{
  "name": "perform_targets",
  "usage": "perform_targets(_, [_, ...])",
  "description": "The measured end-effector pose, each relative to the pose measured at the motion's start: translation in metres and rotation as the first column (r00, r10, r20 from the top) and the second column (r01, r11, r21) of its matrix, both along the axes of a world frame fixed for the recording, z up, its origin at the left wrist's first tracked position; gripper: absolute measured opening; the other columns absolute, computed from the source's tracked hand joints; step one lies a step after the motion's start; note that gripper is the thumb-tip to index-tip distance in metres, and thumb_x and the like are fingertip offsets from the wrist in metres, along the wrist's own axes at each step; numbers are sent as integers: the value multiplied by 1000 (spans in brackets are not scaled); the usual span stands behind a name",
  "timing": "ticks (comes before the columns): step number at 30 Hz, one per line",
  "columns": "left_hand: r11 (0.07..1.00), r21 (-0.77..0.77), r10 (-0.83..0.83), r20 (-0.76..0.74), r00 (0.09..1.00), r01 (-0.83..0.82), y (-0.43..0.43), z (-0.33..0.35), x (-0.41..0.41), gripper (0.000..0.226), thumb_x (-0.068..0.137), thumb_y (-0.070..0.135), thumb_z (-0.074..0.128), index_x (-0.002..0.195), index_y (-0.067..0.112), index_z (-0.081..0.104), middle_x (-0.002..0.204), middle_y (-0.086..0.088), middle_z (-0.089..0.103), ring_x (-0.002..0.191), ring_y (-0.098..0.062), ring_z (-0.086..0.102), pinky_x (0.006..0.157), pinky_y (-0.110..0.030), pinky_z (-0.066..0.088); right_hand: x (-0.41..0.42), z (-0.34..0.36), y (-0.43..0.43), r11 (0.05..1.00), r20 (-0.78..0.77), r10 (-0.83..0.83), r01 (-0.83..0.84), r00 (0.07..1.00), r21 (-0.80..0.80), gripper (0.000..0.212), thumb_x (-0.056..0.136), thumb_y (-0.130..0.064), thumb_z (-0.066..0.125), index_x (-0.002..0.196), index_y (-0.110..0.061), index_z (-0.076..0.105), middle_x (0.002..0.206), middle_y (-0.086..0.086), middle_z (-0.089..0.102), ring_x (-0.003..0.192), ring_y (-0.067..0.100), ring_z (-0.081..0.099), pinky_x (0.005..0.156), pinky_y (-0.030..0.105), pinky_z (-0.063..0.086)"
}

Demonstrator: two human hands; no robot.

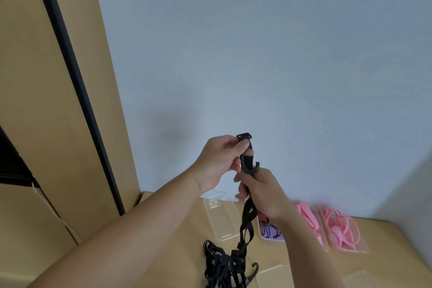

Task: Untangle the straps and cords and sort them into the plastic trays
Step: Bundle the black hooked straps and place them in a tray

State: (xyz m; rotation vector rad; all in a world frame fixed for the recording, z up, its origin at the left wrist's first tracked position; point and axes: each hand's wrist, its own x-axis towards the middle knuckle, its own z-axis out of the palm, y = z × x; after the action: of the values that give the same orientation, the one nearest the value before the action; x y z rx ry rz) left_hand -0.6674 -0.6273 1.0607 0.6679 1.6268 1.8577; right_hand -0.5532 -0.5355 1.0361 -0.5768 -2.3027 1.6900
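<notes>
Fingers [242, 147] of the left hand [218, 162] pinched a black plastic hook [248, 164]; right hand [265, 190] gripped its black strap [247, 211], clear above the tan counter [397, 237].

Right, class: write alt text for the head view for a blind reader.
The left hand and right hand hold up a black strap by its hook, its lower end in a tangle on the table. Two clear trays behind hold pink cords.

Plain room: wooden table [385, 238], bare wall [257, 54]
</notes>
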Motion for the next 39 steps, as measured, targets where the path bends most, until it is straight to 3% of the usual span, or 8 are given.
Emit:
perform_targets(5, [993,1,113,-175,978,-115,1,6,-4,17,99,17,65,100,1,69,92,-9,77,59,-17,54,55,-27,52,8,4,-4,1000,8,10,-11,1000,8,33,98,-30,61,76,-6,60,57,3,44,53,17,41,52,30,45])
perform_targets(8, [984,-39,149,-338,929,-172,-2,4,-5,16,98,21,66,100,6,68,87,-1,77,57,-17,58,58,-34,55,8,4,-3,961,21,16,-22,1000,277,32,89,-31,71,70,-11,54,50,-12,34,49,9,32,49,18,28])
perform_targets(14, [970,-70,149,-590,794,-233,-8,-1,2,7,94,26,70,91,20,67,83,10,70,71,-12,65,62,-35,58,15,10,-2,782,38,0,-24,999,623,25,95,-27,63,76,-11,57,59,-3,46,53,13,36,52,25,29])
perform_targets(19, [968,-41,157,-668,727,-246,-16,-3,10,10,94,24,72,93,15,66,80,14,65,73,-5,60,62,-14,45,23,25,0,755,107,-12,-62,994,653,17,96,-31,62,83,-19,60,64,-3,56,51,16,51,52,29,39])
perform_targets(23, [968,-76,121,-688,716,-237,-23,-2,14,12,95,25,71,98,15,66,82,12,68,78,-9,61,66,-14,45,29,34,-2,686,107,-12,-69,994,724,12,89,-44,68,94,-34,63,68,-2,65,59,16,59,60,36,51])
perform_targets(30, [982,-175,-59,-651,756,-74,-40,-2,19,11,100,25,62,110,23,67,90,7,73,85,-16,69,78,-37,57,36,61,0,793,75,143,-159,987,588,15,76,-33,83,79,-31,68,67,-7,64,55,6,49,53,20,38])
perform_targets(34, [969,-248,-174,-630,757,16,-51,0,23,9,101,30,58,106,28,66,89,4,72,82,-19,69,77,-46,57,37,72,3,858,47,211,-208,976,470,30,70,-23,89,84,-28,63,76,-9,72,64,4,61,66,24,48])
perform_targets(39, [927,-305,-351,-490,798,220,-64,-1,32,13,105,17,55,107,26,65,80,12,69,69,-13,60,69,-32,51,36,89,15,879,5,308,-287,951,381,31,69,-16,91,82,-15,63,70,7,67,56,12,50,55,22,38])
